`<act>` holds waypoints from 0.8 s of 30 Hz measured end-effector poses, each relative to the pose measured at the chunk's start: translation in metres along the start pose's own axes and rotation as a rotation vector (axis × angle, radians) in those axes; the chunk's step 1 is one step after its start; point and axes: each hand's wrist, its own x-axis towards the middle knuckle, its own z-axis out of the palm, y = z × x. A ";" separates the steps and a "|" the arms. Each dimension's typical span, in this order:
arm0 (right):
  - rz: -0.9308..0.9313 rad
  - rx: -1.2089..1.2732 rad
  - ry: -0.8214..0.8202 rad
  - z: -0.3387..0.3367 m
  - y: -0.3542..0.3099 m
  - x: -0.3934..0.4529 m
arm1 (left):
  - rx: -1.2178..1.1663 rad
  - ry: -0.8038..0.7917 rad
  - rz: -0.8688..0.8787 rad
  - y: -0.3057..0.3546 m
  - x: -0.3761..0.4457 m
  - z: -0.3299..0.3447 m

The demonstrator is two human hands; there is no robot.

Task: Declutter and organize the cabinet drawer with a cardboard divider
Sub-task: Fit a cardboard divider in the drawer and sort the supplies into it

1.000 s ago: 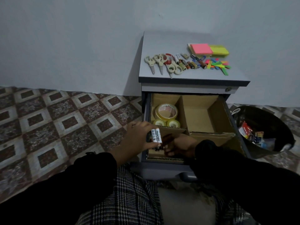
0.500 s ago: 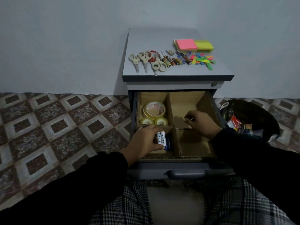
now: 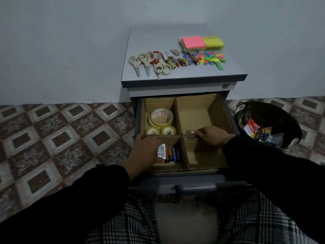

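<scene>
A person sits on the floor in front of a small grey cabinet (image 3: 182, 74), whose top drawer (image 3: 193, 182) is pulled open at the centre of the frame. A cardboard divider (image 3: 182, 148) splits the drawer into four sections.

The left hand (image 3: 149, 152) is in the lower left section, fingers curled around white batteries (image 3: 161, 152) marked "Heybright". More batteries (image 3: 173, 154), orange and blue, lie just beside them in the same section.

The right hand (image 3: 211, 136) rests on the crosswise wall of the divider between the two right sections, fingers stretched out flat and gripping nothing.

In the upper left section sit tape rolls (image 3: 161, 123): one large roll behind two smaller ones.

On the cabinet top, in the upper centre of the frame, lie scissors (image 3: 149, 63) at the left, loose batteries (image 3: 181, 60) in the middle, and colourful tabs (image 3: 211, 59) at the right. Behind the tabs are pink and yellow sticky notes (image 3: 202, 42).

At the right edge of the frame stands a dark bin (image 3: 274, 118) holding assorted wrappers. The floor (image 3: 61, 134) is patterned tile, and a plain wall (image 3: 70, 50) runs behind the cabinet. Black sleeves and checked trousers fill the bottom of the frame.
</scene>
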 end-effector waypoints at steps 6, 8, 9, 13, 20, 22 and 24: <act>0.013 -0.008 -0.010 0.002 0.000 0.000 | 0.051 -0.042 -0.003 0.000 0.003 0.006; 0.013 -0.008 -0.013 0.002 0.000 0.000 | 0.047 -0.094 -0.018 0.003 0.005 0.009; 0.012 -0.011 -0.012 0.002 0.000 0.000 | 0.036 -0.117 -0.034 0.004 0.006 0.010; 0.007 -0.014 -0.007 0.003 0.001 0.001 | 0.118 -0.145 -0.066 0.008 0.006 0.010; 0.010 -0.029 -0.007 0.003 0.000 0.001 | 0.272 -0.129 -0.025 0.007 0.006 0.010; 0.011 -0.030 -0.005 0.003 -0.001 0.001 | 0.238 -0.137 -0.023 0.006 0.007 0.011; 0.015 -0.029 -0.006 0.003 -0.001 0.001 | 0.202 -0.118 -0.027 0.005 0.008 0.012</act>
